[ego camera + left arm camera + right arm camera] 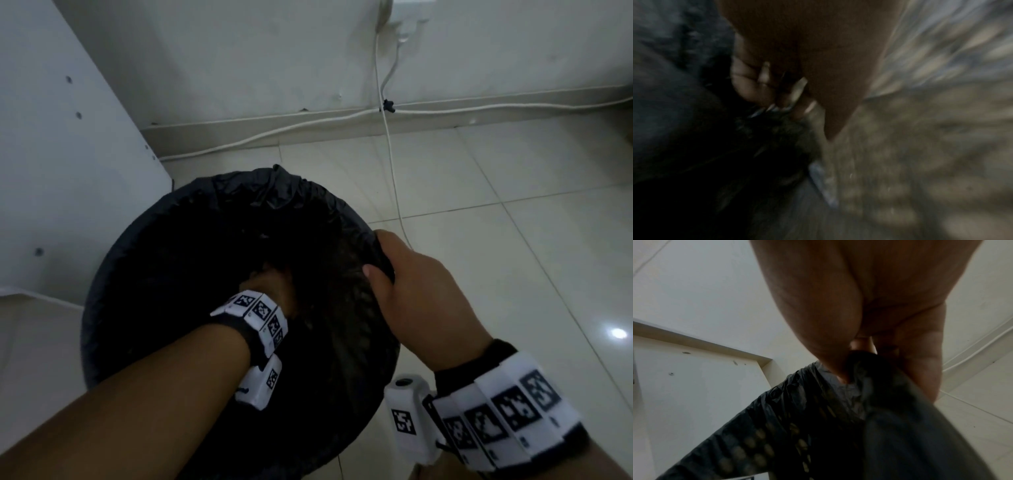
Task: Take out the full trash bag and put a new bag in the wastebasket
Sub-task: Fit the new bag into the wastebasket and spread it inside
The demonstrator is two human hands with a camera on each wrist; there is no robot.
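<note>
Your right hand [421,291] pinches the black bag [239,195] over the wastebasket [102,308] rim's right edge; your left hand [270,284] reaches deep inside, grip unclear.

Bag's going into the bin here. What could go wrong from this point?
1. The right hand pinches the thin black plastic trash bag over the round mesh wastebasket's rim; pulling hard might tear it.
2. The left hand is deep inside pushing the bag down, which could drag the far edge off the rim.
3. The white cable lies on the floor beside the basket, a possible snag.
</note>
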